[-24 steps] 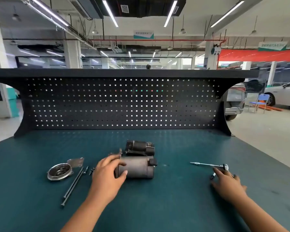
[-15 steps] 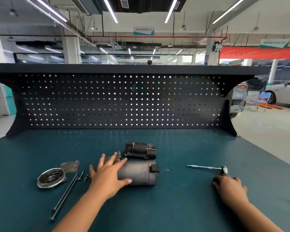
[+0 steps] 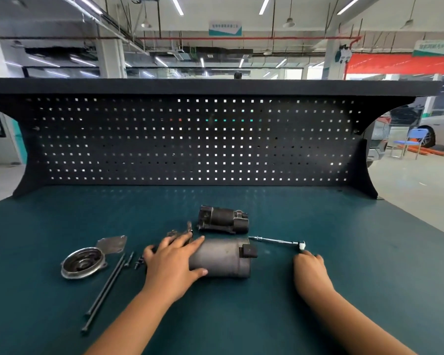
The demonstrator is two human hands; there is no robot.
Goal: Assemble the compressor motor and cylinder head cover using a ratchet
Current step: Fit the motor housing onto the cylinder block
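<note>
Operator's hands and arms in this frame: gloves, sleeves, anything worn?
No gloves: the left hand and right hand are both bare. The left forearm and right forearm are uncovered down to the frame's bottom edge, so no sleeve or cuff shows. No watch, ring, wristband or marking is visible on either.

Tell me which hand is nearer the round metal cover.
Left. The left hand rests on the motor body, right of the cover; the right hand is beyond, holding the ratchet.
</note>
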